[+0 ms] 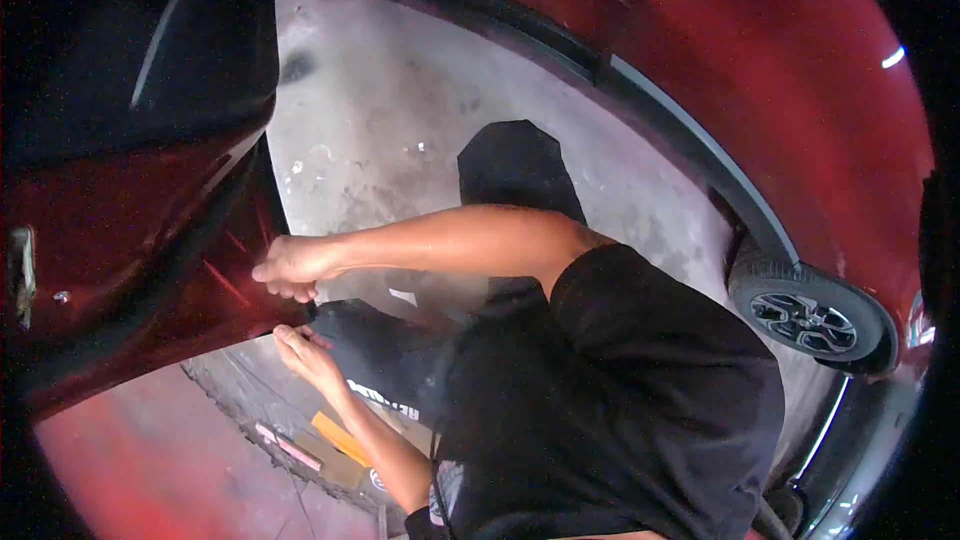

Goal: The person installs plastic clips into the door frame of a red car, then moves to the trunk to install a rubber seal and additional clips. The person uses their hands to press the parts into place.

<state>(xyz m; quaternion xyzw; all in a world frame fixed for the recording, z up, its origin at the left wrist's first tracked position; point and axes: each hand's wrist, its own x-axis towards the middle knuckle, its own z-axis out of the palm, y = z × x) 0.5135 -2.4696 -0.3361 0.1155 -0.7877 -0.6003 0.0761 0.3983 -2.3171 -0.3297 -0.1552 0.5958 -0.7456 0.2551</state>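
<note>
Two hands meet at the lower edge of a red panel (150, 270) that juts in from the left, probably an opened car door. The right hand (290, 265), reaching across from the shoulder, has its fingers curled tight around that edge. Just below it, the left hand (305, 350) lies flat with its fingers stretched out, pressed to the underside where the panel meets a black sheet (385, 355). I cannot tell whether that sheet is a mat or a cover.

From where I stand, the work looks best done with the upper grip kept firm so the panel does not swing. The flat hand should feel along the seam rather than pull. The edge looks thin, so fingertips are safer on the face than wrapped over the lip.

Beyond them lies stained concrete floor (380, 110). The red car body (800, 90) and a wheel (805, 320) curve along the right. Yellow and pink scraps (335, 438) lie on the ground near the left forearm.
</note>
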